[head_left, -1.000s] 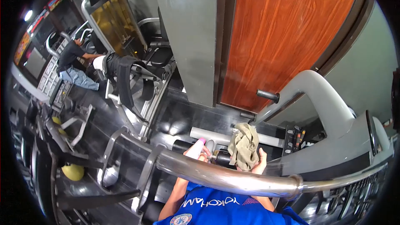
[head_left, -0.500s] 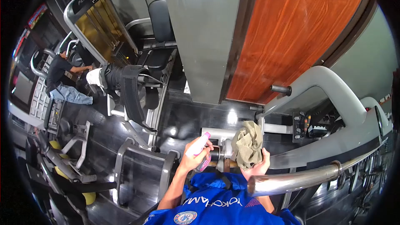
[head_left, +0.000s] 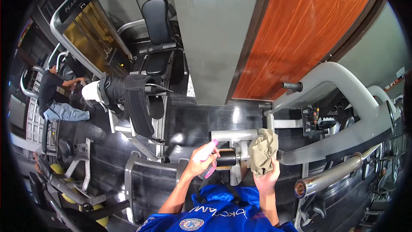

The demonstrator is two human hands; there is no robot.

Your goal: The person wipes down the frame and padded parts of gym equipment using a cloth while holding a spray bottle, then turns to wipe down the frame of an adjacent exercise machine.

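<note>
My left hand (head_left: 201, 161) is wrapped round a spray bottle (head_left: 210, 148) with a white and pink top, held in front of my blue shirt. A crumpled olive-grey cloth (head_left: 262, 151) is gripped in my right hand (head_left: 268, 177), whose fingers are partly hidden by it. Between the two hands is a black roller pad (head_left: 226, 158) on a grey machine frame (head_left: 234, 135). The cloth hangs beside the frame's metal joint; whether they touch I cannot tell.
A large grey machine arm (head_left: 343, 81) curves at the right, above a chrome bar end (head_left: 326, 176). A weight machine (head_left: 86, 30) and padded seat (head_left: 158, 62) stand at the upper left. Far left, a person (head_left: 56, 92) crouches at equipment. A wooden door (head_left: 300, 30) is ahead.
The view has shifted, and the chrome bar that crossed in front of me now lies to the right. Both hands still hold the bottle and cloth, the cloth now slightly farther right.
</note>
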